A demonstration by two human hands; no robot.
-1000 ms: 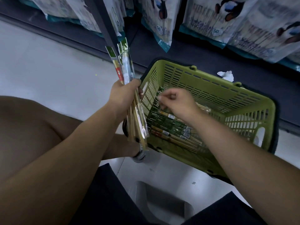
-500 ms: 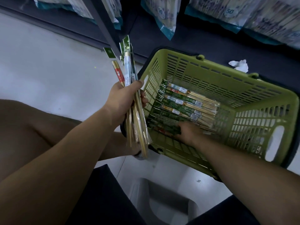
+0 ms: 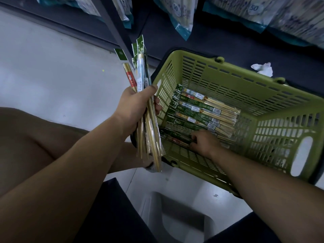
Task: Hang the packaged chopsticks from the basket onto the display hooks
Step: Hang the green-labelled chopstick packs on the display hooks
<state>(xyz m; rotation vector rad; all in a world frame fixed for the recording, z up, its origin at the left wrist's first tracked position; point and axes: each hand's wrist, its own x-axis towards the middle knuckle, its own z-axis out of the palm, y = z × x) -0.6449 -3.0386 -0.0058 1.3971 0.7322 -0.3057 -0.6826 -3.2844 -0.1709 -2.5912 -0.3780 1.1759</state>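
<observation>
— Nearest first: where were the hands?

— The left hand [image 3: 135, 106] was closest, just outside the basket's left wall. Its fingers were wrapped tight round a bundle of packs [image 3: 141, 71] held nearly upright, green header cards on top.

— And the other?

— The right hand [image 3: 203, 142] was down inside the green basket [image 3: 263, 81]. Its fingers were curled onto the nearest pack [image 3: 177, 139], a dark one by the near wall, in what looked like a pinch around mid-length.

— How did the rest lie?

— The remaining packs [image 3: 201, 111] lay flat just beyond that hand in parallel rows. Their long axes ran from the left wall, where the headers were, off to the right. With the left hand full, I'd judge the right was the one placed to lift. No hooks were in view.

— Anything readable?

— There were white barcode stickers on the packs, too small to read. Farther off, a crumpled tissue [image 3: 262, 68] lay behind the basket. Above it, the hanging bags [image 3: 177, 13] carried a round "50" badge.
</observation>
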